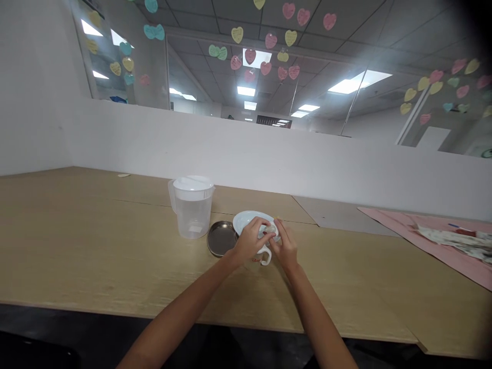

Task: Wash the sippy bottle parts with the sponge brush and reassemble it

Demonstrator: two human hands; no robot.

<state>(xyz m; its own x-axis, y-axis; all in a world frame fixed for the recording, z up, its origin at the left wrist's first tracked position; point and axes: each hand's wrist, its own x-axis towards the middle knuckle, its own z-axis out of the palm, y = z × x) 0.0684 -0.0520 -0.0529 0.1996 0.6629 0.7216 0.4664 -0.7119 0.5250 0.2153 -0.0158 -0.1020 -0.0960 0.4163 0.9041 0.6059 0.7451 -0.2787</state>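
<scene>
I extended both forearms (pixel 203 282) over the table (pixel 115 251), wrists angled inward. Left hand (pixel 250 240) and right hand (pixel 286 247) met above the cup (pixel 269 254), fingers bent and nearly closed. Between the opposed fingertips sat a small pale piece (pixel 271 229), gripped from both sides, before the plate (pixel 241 219)

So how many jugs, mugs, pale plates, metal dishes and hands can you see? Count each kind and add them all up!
Clear jug: 1
White mug, partly hidden: 1
Pale plate: 1
Dark metal dish: 1
Left hand and right hand: 2
Total: 6
</scene>
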